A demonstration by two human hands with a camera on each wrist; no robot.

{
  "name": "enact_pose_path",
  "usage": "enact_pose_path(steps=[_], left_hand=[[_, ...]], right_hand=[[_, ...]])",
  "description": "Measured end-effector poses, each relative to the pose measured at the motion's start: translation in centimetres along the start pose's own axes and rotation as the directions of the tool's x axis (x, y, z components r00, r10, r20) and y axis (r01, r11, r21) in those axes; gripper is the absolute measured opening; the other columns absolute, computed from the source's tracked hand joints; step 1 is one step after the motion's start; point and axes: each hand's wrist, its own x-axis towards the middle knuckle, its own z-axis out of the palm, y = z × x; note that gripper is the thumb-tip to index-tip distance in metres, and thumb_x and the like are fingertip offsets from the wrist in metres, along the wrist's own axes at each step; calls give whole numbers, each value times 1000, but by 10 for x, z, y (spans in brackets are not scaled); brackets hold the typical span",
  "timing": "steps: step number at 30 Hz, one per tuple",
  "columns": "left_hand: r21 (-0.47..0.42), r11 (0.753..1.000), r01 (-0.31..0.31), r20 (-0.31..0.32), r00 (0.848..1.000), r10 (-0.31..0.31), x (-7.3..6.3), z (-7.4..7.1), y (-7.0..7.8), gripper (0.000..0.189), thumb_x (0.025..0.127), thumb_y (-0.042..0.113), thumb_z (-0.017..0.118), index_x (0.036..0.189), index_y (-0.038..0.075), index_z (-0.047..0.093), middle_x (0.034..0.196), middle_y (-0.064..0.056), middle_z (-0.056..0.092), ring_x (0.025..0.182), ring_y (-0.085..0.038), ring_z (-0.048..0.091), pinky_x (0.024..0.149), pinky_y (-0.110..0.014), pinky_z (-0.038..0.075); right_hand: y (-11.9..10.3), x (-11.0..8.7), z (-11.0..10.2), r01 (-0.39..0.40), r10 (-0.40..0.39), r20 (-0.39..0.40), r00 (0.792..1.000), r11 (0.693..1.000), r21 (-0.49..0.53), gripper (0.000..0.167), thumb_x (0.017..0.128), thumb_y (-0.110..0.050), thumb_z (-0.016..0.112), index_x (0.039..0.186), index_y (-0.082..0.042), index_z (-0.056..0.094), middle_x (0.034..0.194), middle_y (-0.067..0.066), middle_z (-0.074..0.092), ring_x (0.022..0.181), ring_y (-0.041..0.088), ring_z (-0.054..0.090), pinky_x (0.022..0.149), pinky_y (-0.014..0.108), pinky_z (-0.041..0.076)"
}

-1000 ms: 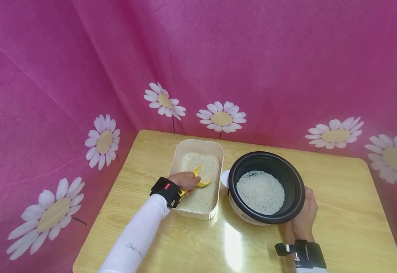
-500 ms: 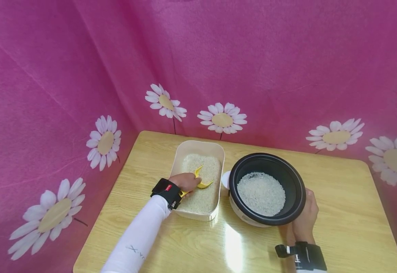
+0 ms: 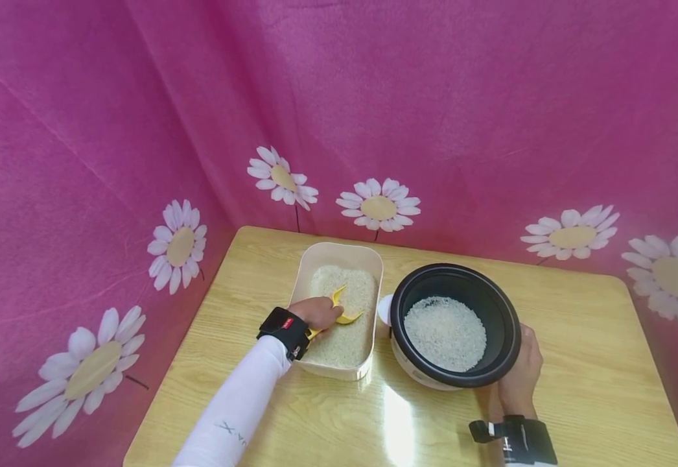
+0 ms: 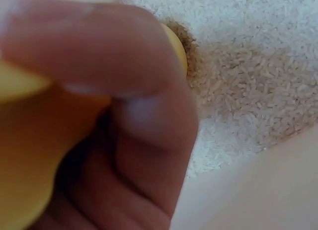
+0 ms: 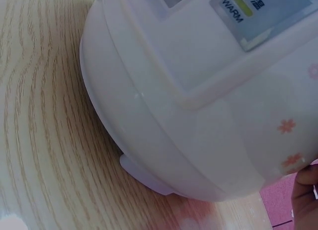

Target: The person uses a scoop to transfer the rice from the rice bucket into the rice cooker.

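Observation:
My left hand (image 3: 317,312) grips a yellow scoop (image 3: 347,316) inside the cream bin (image 3: 308,259), over the raw rice (image 3: 350,280). Up close in the left wrist view, curled fingers (image 4: 149,86) wrap the yellow scoop (image 4: 30,155), and part of its edge meets the rice (image 4: 238,86). To the right stands a white rice cooker (image 3: 415,371) with a black inner pot (image 3: 493,298), its bottom covered by rice (image 3: 446,334). My right hand (image 3: 521,366) holds the cooker's right side, partly hidden under the rim. The right wrist view shows its fingers (image 5: 304,188) against the flowered cooker body (image 5: 198,140).
Both containers stand close together on a light wooden table (image 3: 578,324) with rounded corners. A white side handle (image 3: 384,309) of the cooker points at the bin. Pink curtain (image 3: 461,117) printed with daisies hangs behind and at the left.
The view has shifted very slightly. Both hands, the scoop, the bin and the cooker stay practically where they were.

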Motion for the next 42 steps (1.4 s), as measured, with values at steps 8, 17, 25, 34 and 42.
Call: enact_pose_path(steps=[8,17,25,34,42], left_hand=[[36,999,3,-6,1000,-3,2,1,-2,62,110,30,36,79,-11,69,47,-1,52,35,-10,47,47,-22,39],[46,999,4,4,1000,-4,2,1,-2,65,110,30,35,71,-9,68,45,-1,51,34,-10,47,49,-21,39],[36,999,-2,2,1000,1,2,0,-2,64,109,30,35,77,-13,70,42,1,50,33,-10,46,48,-22,38],[0,1000,20,8,1000,-20,2,1,-2,64,109,31,35,67,-6,66,46,-3,53,35,-11,46,45,-23,38],[8,1000,4,-4,1000,-4,-1,1,0,65,109,31,35,64,-5,65,43,0,51,35,-11,45,49,-23,38]], right_hand=[[2,2,1,12,-14,-26,1000,997,-77,46,106,-53,48,130,-17,64,116,-8,67,103,9,58,81,15,51],[4,5,-2,114,-129,-19,991,927,-356,46,110,-52,31,127,-25,64,108,-20,65,100,2,57,82,11,43],[5,6,-3,106,-121,-20,992,926,-363,44,110,-52,32,127,-27,64,109,-20,65,101,2,56,81,11,43],[4,3,-3,126,-144,-20,989,919,-374,45,111,-51,31,126,-25,64,108,-20,65,100,2,56,81,10,43],[4,3,-3,152,-183,-35,983,898,-413,46,110,-52,30,126,-26,64,105,-21,64,97,2,56,79,11,42]])
